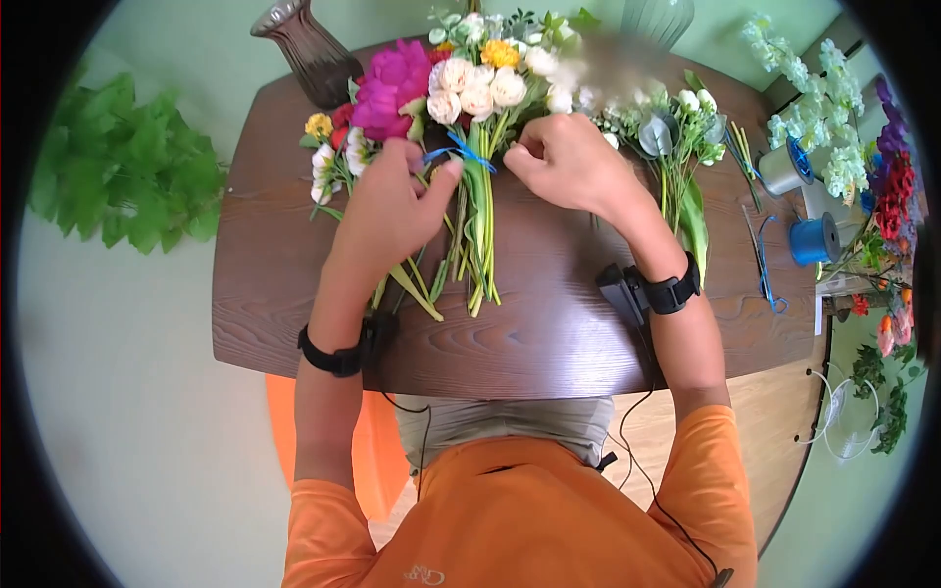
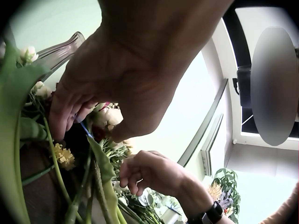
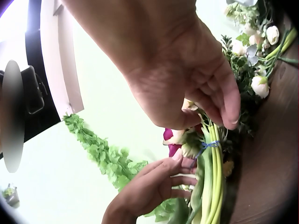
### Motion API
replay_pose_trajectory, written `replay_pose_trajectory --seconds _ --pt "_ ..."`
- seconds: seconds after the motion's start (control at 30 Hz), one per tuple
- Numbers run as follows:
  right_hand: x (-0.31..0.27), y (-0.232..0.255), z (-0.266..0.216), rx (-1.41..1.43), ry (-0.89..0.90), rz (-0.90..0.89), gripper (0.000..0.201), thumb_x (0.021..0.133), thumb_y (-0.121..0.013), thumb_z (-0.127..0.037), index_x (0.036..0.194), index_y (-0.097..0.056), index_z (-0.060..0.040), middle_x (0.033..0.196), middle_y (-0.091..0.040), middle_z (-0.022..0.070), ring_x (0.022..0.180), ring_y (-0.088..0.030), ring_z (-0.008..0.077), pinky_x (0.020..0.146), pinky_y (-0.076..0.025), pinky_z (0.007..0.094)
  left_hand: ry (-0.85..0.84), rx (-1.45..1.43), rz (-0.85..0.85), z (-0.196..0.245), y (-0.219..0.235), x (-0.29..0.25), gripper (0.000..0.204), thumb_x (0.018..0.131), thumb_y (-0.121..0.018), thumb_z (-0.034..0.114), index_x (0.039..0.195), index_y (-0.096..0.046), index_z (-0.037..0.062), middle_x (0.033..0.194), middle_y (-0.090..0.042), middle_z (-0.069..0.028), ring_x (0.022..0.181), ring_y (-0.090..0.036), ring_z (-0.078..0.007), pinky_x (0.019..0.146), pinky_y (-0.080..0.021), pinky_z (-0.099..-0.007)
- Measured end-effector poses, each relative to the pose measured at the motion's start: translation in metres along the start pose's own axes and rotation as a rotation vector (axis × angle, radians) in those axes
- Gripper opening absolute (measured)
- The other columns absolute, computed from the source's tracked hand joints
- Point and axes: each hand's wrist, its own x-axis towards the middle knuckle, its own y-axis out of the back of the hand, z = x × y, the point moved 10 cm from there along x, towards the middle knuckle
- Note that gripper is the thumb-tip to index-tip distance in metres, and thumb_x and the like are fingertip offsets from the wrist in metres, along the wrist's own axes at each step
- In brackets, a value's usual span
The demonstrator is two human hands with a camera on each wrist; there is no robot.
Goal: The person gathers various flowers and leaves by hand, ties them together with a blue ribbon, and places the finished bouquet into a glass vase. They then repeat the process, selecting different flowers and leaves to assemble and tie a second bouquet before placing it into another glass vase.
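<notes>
A bouquet of stems point(image 1: 477, 235) lies on the table with a blue ribbon point(image 1: 470, 152) knotted around it below the blooms. It carries cream roses point(image 1: 475, 90), a yellow flower point(image 1: 500, 53) and a large magenta peony point(image 1: 390, 90). My left hand point(image 1: 387, 211) is at the left of the knot, thumb apart from the fingers; in the right wrist view its fingers point(image 3: 183, 180) reach straight toward the stems, beside a ribbon tail. On the other side, my right hand point(image 1: 573, 162) hovers near the stems, fingers loosely bent, with nothing seen in them.
White flowers with greenery point(image 1: 667, 137) lie at the right of the table point(image 1: 549, 333). Farther right are a blue ribbon spool point(image 1: 814, 240), another spool point(image 1: 784, 169) and a cut ribbon piece point(image 1: 765, 269). A ribbed glass vase point(image 1: 309, 54) leans at the back left, near green leaves point(image 1: 127, 167).
</notes>
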Motion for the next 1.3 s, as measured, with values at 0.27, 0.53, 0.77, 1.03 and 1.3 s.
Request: replay_pose_trajectory --seconds 0.27,0.53,0.77,1.03,1.3 --pt "-0.003 -0.028 0.012 0.021 0.004 -0.206 0.028 0.089 -0.060 -0.019 0.077 -0.074 0.0023 0.060 -0.068 0.0125 0.055 -0.070 0.0213 0.060 -0.057 0.0344 0.162 0.199 -0.214 -0.002 -0.051 -0.015 0.072 0.080 -0.081 0.056 0.097 -0.056 -0.0095 0.071 -0.061 -0.0125 0.063 -0.062 -0.0246 0.058 -0.050 -0.0367" --pt "-0.006 -0.016 0.001 0.076 0.073 -0.203 0.028 0.090 -0.058 -0.018 0.075 -0.072 0.0016 0.062 -0.070 0.0116 0.057 -0.071 0.0213 0.062 -0.058 0.0340 0.200 0.204 -0.163 -0.015 -0.071 -0.009 0.050 0.083 -0.073 0.035 0.102 -0.053 -0.0067 0.090 -0.069 -0.0312 0.088 -0.067 -0.0498 0.077 -0.054 -0.0547" --pt "-0.022 0.002 -0.012 0.297 0.034 -0.398 0.043 0.099 -0.059 -0.029 0.077 -0.070 0.0059 0.071 -0.073 0.0117 0.061 -0.073 0.0183 0.060 -0.060 0.0305 -0.105 -0.234 0.182 0.009 -0.048 -0.019 0.021 0.096 -0.065 0.011 0.110 -0.055 0.0001 0.084 -0.066 -0.0048 0.071 -0.064 -0.0177 0.065 -0.053 -0.0368" --pt "-0.053 0.010 -0.050 0.319 0.091 -0.604 0.061 0.100 -0.061 -0.050 0.076 -0.072 0.0047 0.071 -0.072 0.0112 0.070 -0.075 0.0179 0.062 -0.061 0.0295 0.084 -0.750 0.100 0.052 -0.002 -0.049 0.016 0.102 -0.063 0.009 0.110 -0.051 0.0023 0.079 -0.058 -0.0009 0.053 -0.053 -0.0049 0.045 -0.042 -0.0221" --pt "-0.064 -0.036 -0.141 1.458 0.463 -0.752 0.073 0.101 -0.062 -0.047 0.148 -0.039 0.0044 0.130 -0.063 0.0199 0.110 -0.068 0.0276 0.100 -0.052 0.0429 -0.049 -1.486 -0.330 0.090 -0.008 -0.070 0.023 0.107 -0.050 0.025 0.101 -0.049 0.0032 0.073 -0.050 -0.0042 0.049 -0.051 -0.0141 0.045 -0.044 -0.0290"
